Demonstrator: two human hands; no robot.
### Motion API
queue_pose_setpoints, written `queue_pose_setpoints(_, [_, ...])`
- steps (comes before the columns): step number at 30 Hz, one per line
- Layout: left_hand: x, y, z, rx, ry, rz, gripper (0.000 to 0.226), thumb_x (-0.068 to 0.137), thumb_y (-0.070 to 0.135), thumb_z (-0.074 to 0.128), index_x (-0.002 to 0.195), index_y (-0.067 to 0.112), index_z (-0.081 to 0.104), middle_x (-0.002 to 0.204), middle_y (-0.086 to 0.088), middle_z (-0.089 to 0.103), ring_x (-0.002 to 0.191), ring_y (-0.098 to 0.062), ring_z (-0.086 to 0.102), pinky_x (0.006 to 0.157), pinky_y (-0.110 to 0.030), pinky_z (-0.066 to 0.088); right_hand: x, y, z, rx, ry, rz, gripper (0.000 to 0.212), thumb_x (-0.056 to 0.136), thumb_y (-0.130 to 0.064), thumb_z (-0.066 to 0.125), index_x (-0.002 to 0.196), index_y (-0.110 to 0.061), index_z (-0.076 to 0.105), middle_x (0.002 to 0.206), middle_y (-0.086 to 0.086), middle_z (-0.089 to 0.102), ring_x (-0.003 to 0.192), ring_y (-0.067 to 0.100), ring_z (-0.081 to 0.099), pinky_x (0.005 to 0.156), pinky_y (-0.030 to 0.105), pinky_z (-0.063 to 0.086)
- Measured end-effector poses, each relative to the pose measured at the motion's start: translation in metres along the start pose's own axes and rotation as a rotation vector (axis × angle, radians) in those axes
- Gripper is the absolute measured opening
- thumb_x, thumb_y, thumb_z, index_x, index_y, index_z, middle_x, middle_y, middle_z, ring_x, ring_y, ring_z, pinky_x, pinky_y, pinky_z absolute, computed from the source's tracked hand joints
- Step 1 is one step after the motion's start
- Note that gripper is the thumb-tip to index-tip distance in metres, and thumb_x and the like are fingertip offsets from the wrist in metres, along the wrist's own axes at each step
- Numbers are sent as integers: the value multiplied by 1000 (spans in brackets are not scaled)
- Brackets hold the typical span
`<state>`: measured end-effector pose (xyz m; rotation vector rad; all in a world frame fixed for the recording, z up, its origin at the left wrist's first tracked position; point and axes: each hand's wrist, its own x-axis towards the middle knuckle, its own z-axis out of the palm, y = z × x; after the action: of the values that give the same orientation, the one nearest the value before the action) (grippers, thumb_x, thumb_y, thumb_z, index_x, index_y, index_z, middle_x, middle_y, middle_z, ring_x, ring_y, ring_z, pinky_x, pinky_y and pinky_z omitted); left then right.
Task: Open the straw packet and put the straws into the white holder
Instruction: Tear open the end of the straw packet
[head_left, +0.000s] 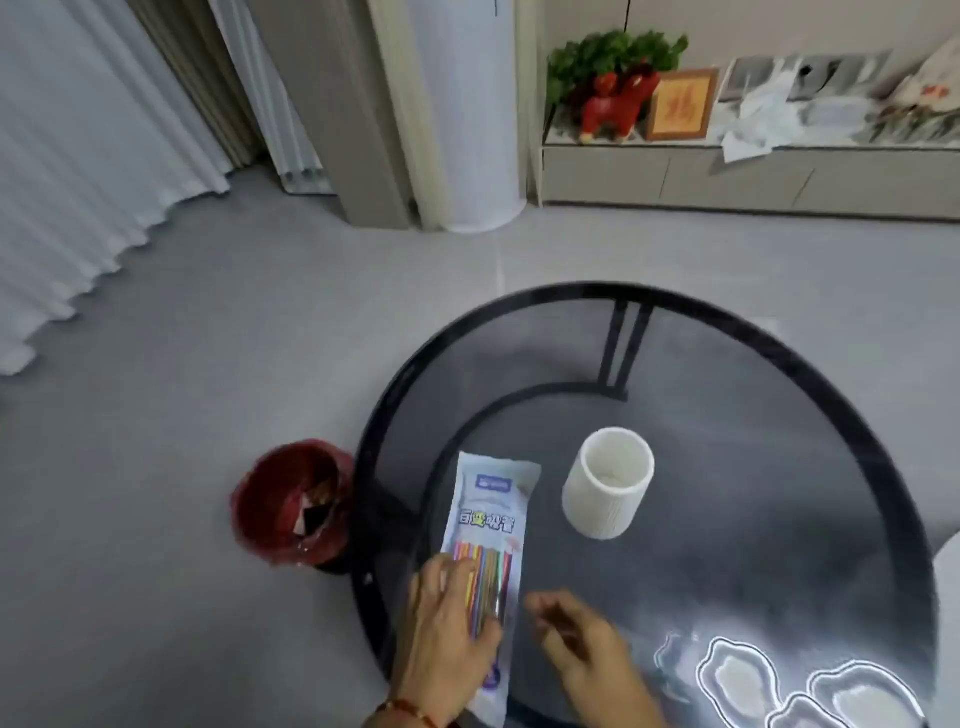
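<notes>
Round glass worktop (779, 415), one, dark rim, frame showing through. It carries everything for the job, all grouped at the near-left side, probably so both hands reach without stretching.

Red bin (291, 501) on the floor, one, just beside the worktop's left edge. Scraps already inside. Likely stationed there to take the wrapper once it is torn.

Straw packet (491, 519), one, lying flat on the glass, long axis running away from the person, its far end near the holder. Appears sealed; no tear visible. Coloured straws show through the clear lower window: pink, yellow, orange, green, blue among them. Too blurred and bunched to count.

White holder (608, 483), one, ribbed cup, upright, mouth open, just right of the packet and apart from it. No straws inside. Standing upright close by, it seems ready to receive them.

Hands, two. Left hand (447, 634) lies on the near end of the packet, fingers (457, 577) spread flat over the straw window, seemingly pinning it down or gathering it up. A red cord circles that wrist. Right hand (587, 644) hovers just right of the packet, not touching it, fingers loosely curled, holding nothing. My guess: it is coming in to take the edge for tearing.
</notes>
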<state>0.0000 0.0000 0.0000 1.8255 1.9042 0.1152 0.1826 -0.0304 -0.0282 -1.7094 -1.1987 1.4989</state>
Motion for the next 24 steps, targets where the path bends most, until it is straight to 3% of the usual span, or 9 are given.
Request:
queue_pose_setpoints(2, [20,-10,35,36,36,31,71,77,49,54,142,23,44,142,-1,38,125,-24,39,107,-34,35,21,24,10,-39,75,-46,43,96,-6,68,110,-47,71,108,-32,75,107,-4,69,85,-2,43])
queue_pose_setpoints(4, [37,-19,64,113,151,50,69,75,60,53,134,27,45,139,-1,38,120,-23,40,97,-42,42,41,51,13,-83,162,-132,42,98,-6,68,124,-38,66,130,-30,61,127,-6,55,98,-4,33])
queue_pose_setpoints(6, [42,-24,80,134,210,55,67,69,69,56,123,30,45,130,0,41,110,-22,44,85,-44,46,45,69,14,-88,211,-272,45,97,-5,69,128,-37,62,138,-27,55,136,-9,47,111,6,33])
queue_pose_setpoints(8, [46,-35,102,169,298,99,71,66,74,56,122,30,45,128,-1,42,107,-22,45,80,-44,47,44,92,20,-122,261,-408,41,95,-11,67,131,-30,63,142,-21,58,139,-8,46,114,11,34])
queue_pose_setpoints(11, [53,-46,115,230,333,139,76,68,77,50,127,28,41,129,-1,43,108,-20,45,83,-42,50,48,111,20,-183,321,-516,44,85,-15,66,127,-26,66,137,-14,64,135,-3,52,109,6,36])
queue_pose_setpoints(14, [51,-52,122,218,418,162,77,70,78,47,128,28,41,127,0,47,106,-17,47,84,-40,52,48,112,20,-202,387,-575,42,83,-18,67,123,-30,68,130,-17,68,122,-10,58,96,0,39])
queue_pose_setpoints(17, [40,-58,121,261,474,252,72,73,68,54,126,21,47,117,-3,53,100,-22,53,87,-50,49,43,114,24,-217,431,-590,29,90,-29,62,118,-35,69,119,-31,70,117,-18,57,92,-3,37])
queue_pose_setpoints(20, [34,-63,120,292,489,307,71,72,53,56,131,16,45,111,-4,55,98,-26,55,99,-56,41,42,111,19,-170,376,-484,17,105,-41,56,116,-38,69,114,-32,71,113,-18,60,87,-2,39])
queue_pose_setpoints(24, [15,-72,100,211,298,262,80,73,42,60,142,27,22,125,2,45,118,-24,43,106,-45,33,31,107,12,-265,434,-366,18,103,-29,59,119,-36,67,113,-27,68,104,-12,63,76,-5,42])
